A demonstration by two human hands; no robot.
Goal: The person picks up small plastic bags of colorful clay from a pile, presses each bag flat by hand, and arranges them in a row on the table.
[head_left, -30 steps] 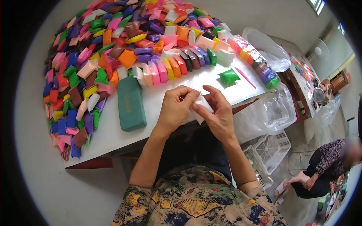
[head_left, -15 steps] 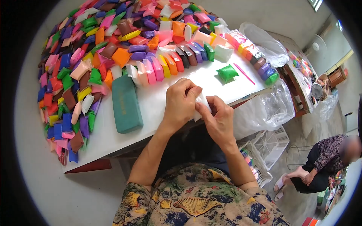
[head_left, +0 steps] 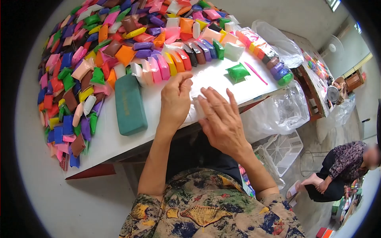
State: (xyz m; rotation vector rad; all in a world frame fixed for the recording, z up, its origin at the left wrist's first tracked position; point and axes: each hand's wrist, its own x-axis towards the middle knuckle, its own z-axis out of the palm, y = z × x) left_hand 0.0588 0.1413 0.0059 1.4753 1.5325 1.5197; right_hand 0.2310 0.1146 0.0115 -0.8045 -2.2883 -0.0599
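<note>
A small white packet [head_left: 195,110] lies at the table's front edge, partly covered by my right hand [head_left: 222,119]. That hand is open, its fingers stretched out and lying over the packet. Just left of it, my left hand [head_left: 176,101] is closed, with curled fingers and the thumb up near the index finger; whatever it may hold is hidden. Beyond the hands runs a row of coloured clay-like packets, with a pink one [head_left: 162,67] and an orange one [head_left: 182,62] among them. A green packet [head_left: 238,72] and a thin pink stick [head_left: 256,73] lie to the right.
A green case [head_left: 131,105] stands on the white table [head_left: 99,152] at left. Behind it spreads a large heap of coloured packets [head_left: 83,73]. Clear plastic bags [head_left: 278,113] hang at the right edge, above a white crate [head_left: 283,152]. Another person [head_left: 337,170] sits at far right.
My hands have moved apart from their joint hold on the white packet. My right hand has opened and flattened over it; my left has shifted slightly left.
</note>
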